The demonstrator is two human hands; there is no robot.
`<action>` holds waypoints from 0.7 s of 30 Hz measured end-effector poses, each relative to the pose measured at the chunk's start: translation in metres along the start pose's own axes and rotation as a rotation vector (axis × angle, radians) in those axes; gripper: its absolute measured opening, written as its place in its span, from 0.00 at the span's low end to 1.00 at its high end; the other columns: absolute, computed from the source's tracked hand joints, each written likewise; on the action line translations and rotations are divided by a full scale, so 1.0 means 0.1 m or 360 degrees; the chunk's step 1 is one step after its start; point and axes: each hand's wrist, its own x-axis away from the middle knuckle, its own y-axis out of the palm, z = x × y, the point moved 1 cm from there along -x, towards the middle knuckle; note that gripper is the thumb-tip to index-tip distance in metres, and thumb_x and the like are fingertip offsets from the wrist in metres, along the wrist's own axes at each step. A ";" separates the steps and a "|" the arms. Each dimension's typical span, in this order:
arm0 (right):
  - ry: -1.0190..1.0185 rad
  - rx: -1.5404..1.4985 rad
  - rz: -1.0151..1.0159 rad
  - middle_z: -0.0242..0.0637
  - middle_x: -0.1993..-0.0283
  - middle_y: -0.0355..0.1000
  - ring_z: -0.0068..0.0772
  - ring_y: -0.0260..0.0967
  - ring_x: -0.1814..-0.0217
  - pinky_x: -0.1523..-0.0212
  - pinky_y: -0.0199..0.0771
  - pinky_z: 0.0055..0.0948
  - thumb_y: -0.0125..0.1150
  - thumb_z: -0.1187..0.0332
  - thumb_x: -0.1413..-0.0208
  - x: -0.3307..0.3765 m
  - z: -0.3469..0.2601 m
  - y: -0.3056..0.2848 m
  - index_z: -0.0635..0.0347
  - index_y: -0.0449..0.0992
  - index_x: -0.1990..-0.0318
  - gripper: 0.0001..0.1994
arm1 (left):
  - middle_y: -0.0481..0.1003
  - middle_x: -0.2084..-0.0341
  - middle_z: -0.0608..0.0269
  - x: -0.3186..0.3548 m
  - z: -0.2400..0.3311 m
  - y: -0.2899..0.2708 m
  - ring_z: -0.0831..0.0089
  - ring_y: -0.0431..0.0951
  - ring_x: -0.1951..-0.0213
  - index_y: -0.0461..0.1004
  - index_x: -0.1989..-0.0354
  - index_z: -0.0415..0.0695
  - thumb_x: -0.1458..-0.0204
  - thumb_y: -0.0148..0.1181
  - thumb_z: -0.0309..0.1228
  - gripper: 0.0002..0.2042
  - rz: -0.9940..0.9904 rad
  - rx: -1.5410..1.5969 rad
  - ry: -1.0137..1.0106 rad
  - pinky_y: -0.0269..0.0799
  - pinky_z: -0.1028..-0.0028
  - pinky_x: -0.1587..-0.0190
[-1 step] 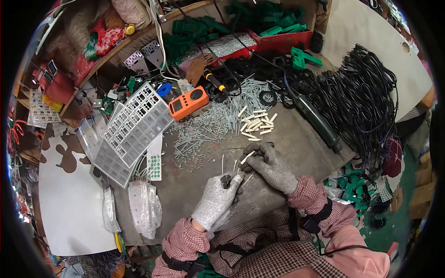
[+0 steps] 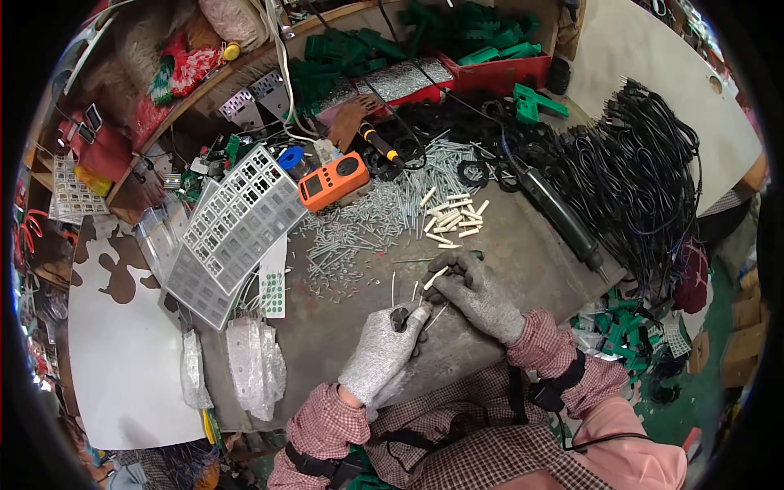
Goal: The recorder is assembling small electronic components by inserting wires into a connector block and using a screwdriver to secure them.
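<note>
Both my hands wear grey gloves with darker fingers and are close together over the near part of the table. My right hand (image 2: 478,298) is closed, pinching a short white tube (image 2: 435,278) between thumb and fingers. My left hand (image 2: 384,343) is closed just below and to the left. Thin white wires (image 2: 393,287) stick out around its fingertips; the part they come from is hidden by the fingers. Beyond the hands lies a small pile of similar white tubes (image 2: 447,219), next to a heap of loose metal screws (image 2: 367,216).
An orange meter (image 2: 333,181) stands behind the screws. Grey trays of small parts (image 2: 237,229) and clear plastic bags (image 2: 255,367) lie left. A dark powered screwdriver (image 2: 563,219) and bundled black cables (image 2: 637,163) lie right. Red bins (image 2: 498,73) with green parts stand at the back.
</note>
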 end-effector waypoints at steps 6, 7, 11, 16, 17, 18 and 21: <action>-0.0320 0.0497 -0.0042 0.43 0.54 0.75 0.31 0.77 0.55 0.52 0.78 0.30 0.56 0.71 0.35 -0.03 -0.09 0.05 0.65 0.70 0.46 0.13 | 0.75 0.79 0.69 -0.05 -0.01 -0.02 0.84 0.71 0.79 0.80 0.56 0.38 0.34 0.57 0.38 0.14 -0.0003 -0.0103 0.0055 0.68 0.78 0.75; -0.0378 0.0658 -0.0063 0.44 0.54 0.75 0.34 0.77 0.54 0.52 0.78 0.32 0.56 0.70 0.36 -0.02 -0.11 0.06 0.64 0.71 0.46 0.13 | 0.75 0.78 0.69 -0.06 -0.01 -0.02 0.85 0.71 0.78 0.80 0.56 0.38 0.34 0.57 0.38 0.14 -0.0006 -0.0141 0.0063 0.68 0.78 0.75; -0.0596 0.0902 -0.0073 0.46 0.56 0.76 0.43 0.77 0.53 0.51 0.77 0.38 0.55 0.67 0.35 -0.03 -0.04 0.07 0.59 0.74 0.46 0.13 | 0.77 0.76 0.63 -0.02 -0.11 -0.01 0.77 0.74 0.77 0.79 0.55 0.37 0.36 0.59 0.37 0.14 -0.0039 -0.0070 0.0072 0.71 0.74 0.72; -0.0261 0.1055 -0.0337 0.46 0.56 0.76 0.48 0.77 0.52 0.50 0.77 0.41 0.53 0.64 0.34 0.12 0.11 0.18 0.58 0.75 0.47 0.14 | 0.76 0.59 0.50 0.39 -0.04 -0.08 0.53 0.76 0.54 0.79 0.55 0.42 0.47 0.68 0.36 0.15 0.0507 -0.1250 0.0735 0.72 0.60 0.50; -0.0285 0.1218 -0.0400 0.46 0.56 0.76 0.49 0.76 0.51 0.49 0.76 0.42 0.53 0.64 0.34 0.13 0.18 0.20 0.58 0.76 0.47 0.13 | 0.75 0.53 0.51 0.44 -0.05 -0.09 0.53 0.73 0.47 0.79 0.56 0.43 0.49 0.69 0.36 0.15 0.0597 -0.1595 0.0785 0.68 0.57 0.44; -0.0502 0.1284 -0.0471 0.46 0.58 0.76 0.51 0.76 0.53 0.50 0.77 0.43 0.53 0.63 0.34 0.14 0.19 0.21 0.58 0.77 0.48 0.13 | 0.72 0.49 0.53 0.44 -0.10 -0.11 0.51 0.67 0.40 0.79 0.57 0.44 0.52 0.70 0.36 0.15 0.0585 -0.1430 0.0731 0.61 0.53 0.39; -0.0261 0.1119 -0.0378 0.45 0.58 0.76 0.48 0.76 0.53 0.50 0.77 0.41 0.53 0.65 0.34 0.16 0.13 0.24 0.59 0.77 0.49 0.13 | 0.72 0.53 0.53 0.29 -0.21 -0.13 0.51 0.70 0.45 0.79 0.61 0.43 0.52 0.70 0.36 0.13 0.0687 -0.1443 0.1001 0.64 0.52 0.42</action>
